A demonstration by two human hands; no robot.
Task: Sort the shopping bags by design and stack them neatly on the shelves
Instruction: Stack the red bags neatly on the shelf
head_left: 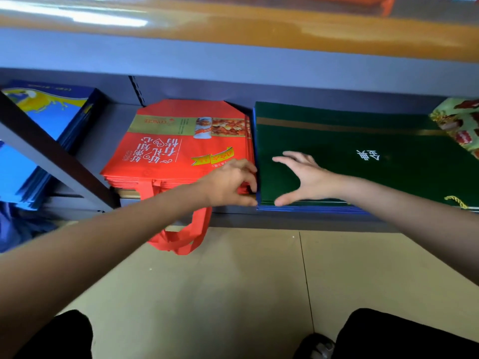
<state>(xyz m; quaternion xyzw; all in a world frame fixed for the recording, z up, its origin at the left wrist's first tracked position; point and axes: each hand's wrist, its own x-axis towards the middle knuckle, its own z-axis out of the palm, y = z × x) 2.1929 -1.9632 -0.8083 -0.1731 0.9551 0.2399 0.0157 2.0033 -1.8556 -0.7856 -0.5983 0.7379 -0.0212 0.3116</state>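
A stack of dark green bags (363, 151) with a gold band and white characters lies flat on the low shelf, with blue bags under it. My right hand (302, 174) rests spread on its near left corner, thumb at the front edge. My left hand (230, 182) is pressed against the stack's left side, fingers curled into the gap beside the stack of red bags (176, 149). A red handle (184, 237) hangs from the red stack over the shelf edge.
Blue bags (44, 125) with a yellow design lean at the left behind a dark diagonal shelf brace (57, 156). A light green patterned bag (461, 123) lies at the far right. An upper shelf (233, 55) overhangs. Beige floor tiles (233, 281) lie below, my knees at the bottom.
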